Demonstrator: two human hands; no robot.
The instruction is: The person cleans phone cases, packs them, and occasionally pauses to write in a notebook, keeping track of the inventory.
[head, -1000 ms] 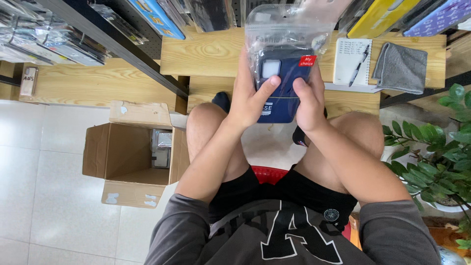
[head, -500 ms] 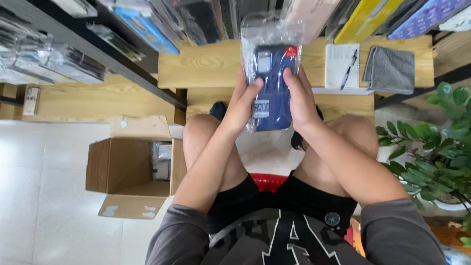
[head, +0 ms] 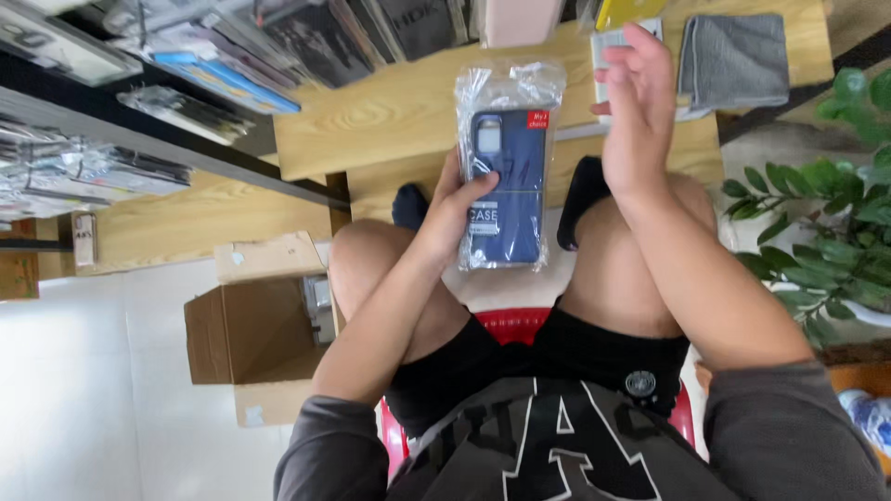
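Head view, near to far: person seated on a red stool (head: 506, 325); left hand (head: 455, 209) has its grip closed on the side of a bagged blue case (head: 506, 186), held upright over the knees. Right hand (head: 636, 121) is off it, fingers spread and empty, just beside, above the worktop (head: 390, 111). Looks like a one-hand inspection step; regripping needs the right hand back on the bag edge.
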